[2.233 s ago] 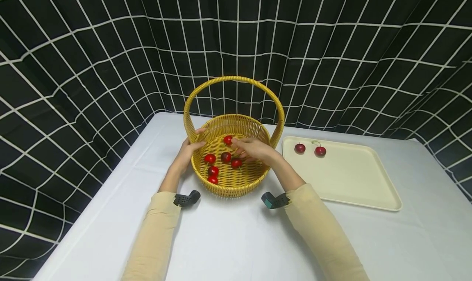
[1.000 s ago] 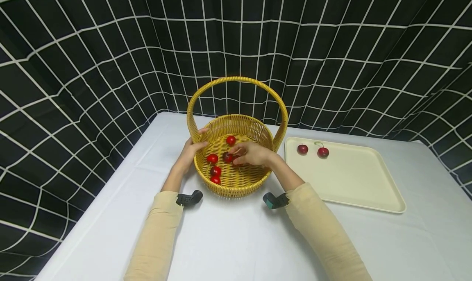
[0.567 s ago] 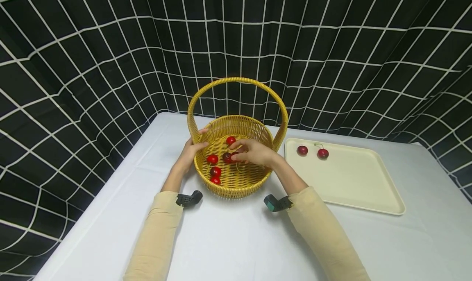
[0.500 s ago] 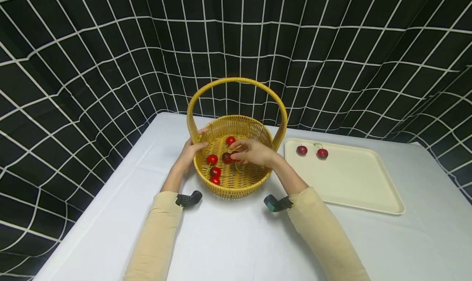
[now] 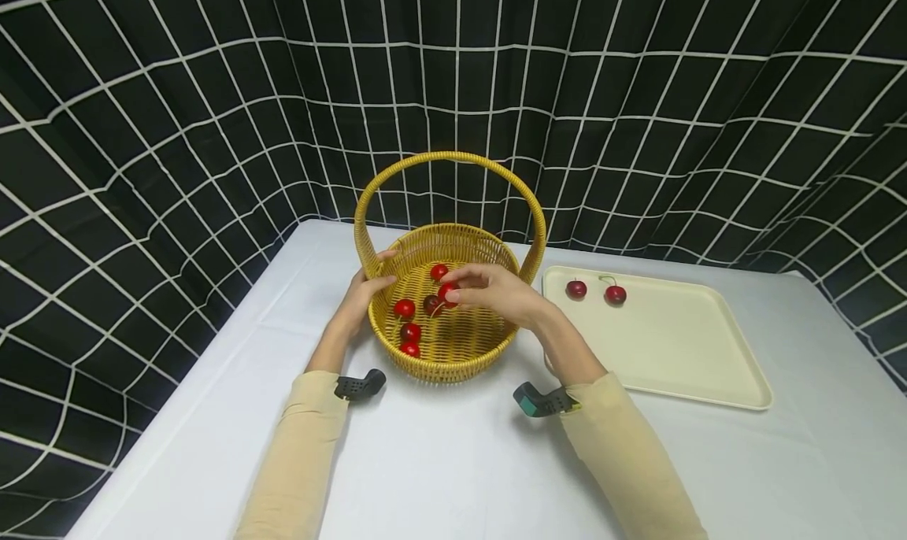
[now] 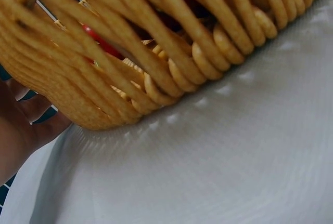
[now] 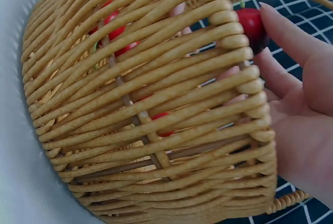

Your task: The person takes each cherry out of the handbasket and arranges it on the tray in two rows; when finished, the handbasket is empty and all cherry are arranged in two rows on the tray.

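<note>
A yellow wicker basket (image 5: 445,371) with a tall hoop handle stands on the table. My left hand (image 5: 357,297) grips its left side where the handle meets the rim, thumb over the edge; the left wrist view shows that hand (image 6: 15,130) against the outer weave. Between thumb and fingers my right hand (image 5: 509,296) pinches a red cherry (image 5: 448,293) above the basket floor. Seen from the right wrist, this cherry (image 7: 252,29) is level with the rim, its green stem pointing up. Several other cherries, such as one at the left (image 5: 405,309), lie inside the basket.
To the right of the basket is a cream tray (image 5: 680,343). Two dark red cherries, one stemless-looking (image 5: 576,289) and one with a curved stem (image 5: 615,294), lie near its far left corner. A black gridded curtain (image 5: 453,75) hangs behind the white-covered table (image 5: 425,461).
My right hand has gone from reaching among the cherries to pinching one and lifting it off the basket floor. My left hand keeps its grip on the basket.
</note>
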The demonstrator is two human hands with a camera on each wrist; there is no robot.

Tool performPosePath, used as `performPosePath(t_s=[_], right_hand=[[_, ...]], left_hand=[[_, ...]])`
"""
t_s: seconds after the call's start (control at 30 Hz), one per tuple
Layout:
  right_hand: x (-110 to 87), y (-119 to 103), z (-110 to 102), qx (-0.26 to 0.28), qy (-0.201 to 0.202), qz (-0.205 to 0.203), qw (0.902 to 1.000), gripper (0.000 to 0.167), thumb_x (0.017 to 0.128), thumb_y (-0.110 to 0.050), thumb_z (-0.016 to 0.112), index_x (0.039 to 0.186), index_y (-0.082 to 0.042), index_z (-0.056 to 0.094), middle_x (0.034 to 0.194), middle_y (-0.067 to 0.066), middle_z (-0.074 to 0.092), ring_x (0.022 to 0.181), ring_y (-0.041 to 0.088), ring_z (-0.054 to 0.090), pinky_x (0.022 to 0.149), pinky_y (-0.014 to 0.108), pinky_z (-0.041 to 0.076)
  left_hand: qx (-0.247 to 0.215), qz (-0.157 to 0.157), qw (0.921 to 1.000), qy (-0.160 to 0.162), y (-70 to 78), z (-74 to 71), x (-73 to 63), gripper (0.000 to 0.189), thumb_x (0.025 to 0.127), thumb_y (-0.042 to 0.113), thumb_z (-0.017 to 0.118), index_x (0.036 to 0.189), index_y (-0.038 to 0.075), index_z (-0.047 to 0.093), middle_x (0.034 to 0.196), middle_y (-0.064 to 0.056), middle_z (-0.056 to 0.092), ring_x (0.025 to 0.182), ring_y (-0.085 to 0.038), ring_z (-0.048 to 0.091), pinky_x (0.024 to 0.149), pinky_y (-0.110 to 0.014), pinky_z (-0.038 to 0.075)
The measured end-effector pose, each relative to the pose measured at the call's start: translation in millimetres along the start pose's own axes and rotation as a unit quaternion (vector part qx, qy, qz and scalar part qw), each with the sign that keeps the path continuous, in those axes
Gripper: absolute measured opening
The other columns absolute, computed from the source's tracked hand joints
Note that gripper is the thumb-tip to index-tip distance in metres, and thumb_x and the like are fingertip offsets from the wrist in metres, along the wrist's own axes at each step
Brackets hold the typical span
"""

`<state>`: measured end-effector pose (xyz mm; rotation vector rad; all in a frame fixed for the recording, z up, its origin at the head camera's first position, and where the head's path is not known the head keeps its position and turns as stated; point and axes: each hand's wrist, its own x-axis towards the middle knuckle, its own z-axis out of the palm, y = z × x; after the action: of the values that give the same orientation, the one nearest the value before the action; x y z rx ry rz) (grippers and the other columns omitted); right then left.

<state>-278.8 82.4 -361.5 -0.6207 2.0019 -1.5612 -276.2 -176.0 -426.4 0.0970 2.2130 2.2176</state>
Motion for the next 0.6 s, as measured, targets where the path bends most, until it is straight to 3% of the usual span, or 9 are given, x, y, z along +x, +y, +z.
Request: performPosePath(t_s=[0.23, 0.37, 0.6], right_hand=[[-14.6, -6, -4, 0.063, 0.041, 0.007, 0.9971, 0.037, 0.087, -0.012, 0.07, 0.122, -0.006, 0.059, 0.12, 0.012, 0.058, 0.106, 0.027, 0.059, 0.098, 0.047, 0.042], [-24.0, -10, -7, 0.092, 0.071, -0.004, 0.9932, 0.037, 0.089, -0.006, 0.067, 0.123, -0.001, 0.056, 0.117, 0.016, 0.059, 0.107, 0.031, 0.059, 0.097, 0.045, 0.043], [-42.0, -12, -20, 0.047, 0.099, -0.029, 0.9935, 0.037, 0.09, -0.016, 0.068, 0.123, -0.003, 0.056, 0.113, 0.013, 0.063, 0.104, 0.027, 0.061, 0.092, 0.035, 0.048]], left_hand=[[0.001, 0.001, 1.0, -0.001, 1.3, 1.2, -1.2, 0.053, 0.093, 0.009, 0.048, 0.145, 0.011, 0.038, 0.15, -0.011, 0.032, 0.135, -0.029, 0.031, 0.11, -0.046, 0.021], [-0.001, -0.002, 1.0, 0.0, 2.0, 1.6, -1.2, 0.052, 0.093, 0.009, 0.048, 0.144, 0.011, 0.039, 0.151, -0.009, 0.03, 0.135, -0.028, 0.03, 0.11, -0.045, 0.021], [-0.008, 0.001, 1.0, -0.002, 0.4, 1.5, -0.2, 0.052, 0.093, 0.008, 0.048, 0.144, 0.008, 0.038, 0.153, -0.009, 0.028, 0.136, -0.029, 0.029, 0.11, -0.045, 0.02]])
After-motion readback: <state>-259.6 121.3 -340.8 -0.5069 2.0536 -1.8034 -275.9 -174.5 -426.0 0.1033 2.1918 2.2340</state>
